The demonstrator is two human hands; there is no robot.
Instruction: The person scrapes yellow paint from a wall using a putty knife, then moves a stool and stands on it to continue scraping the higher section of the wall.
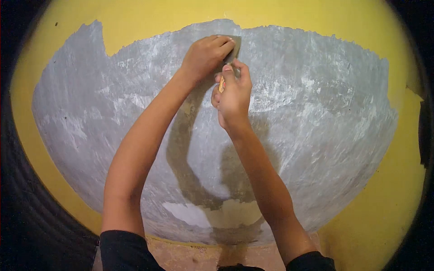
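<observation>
A putty knife (237,45) with a wide dark blade lies against the upper part of a grey, scraped wall patch (312,131). Its yellowish handle is gripped by my right hand (236,92), the fingers closed around it. My left hand (207,56) is on the blade, fingers curled and pressing near its upper edge. Part of the blade is hidden behind the left fingers. White streaks and scuffs run over the grey surface around both hands.
Yellow paint (280,14) borders the grey patch with a ragged upper edge. Low down is a pale whitish patch (185,214). My arms cast shadows (181,153) on the wall. A reddish-brown floor strip (181,255) runs along the bottom.
</observation>
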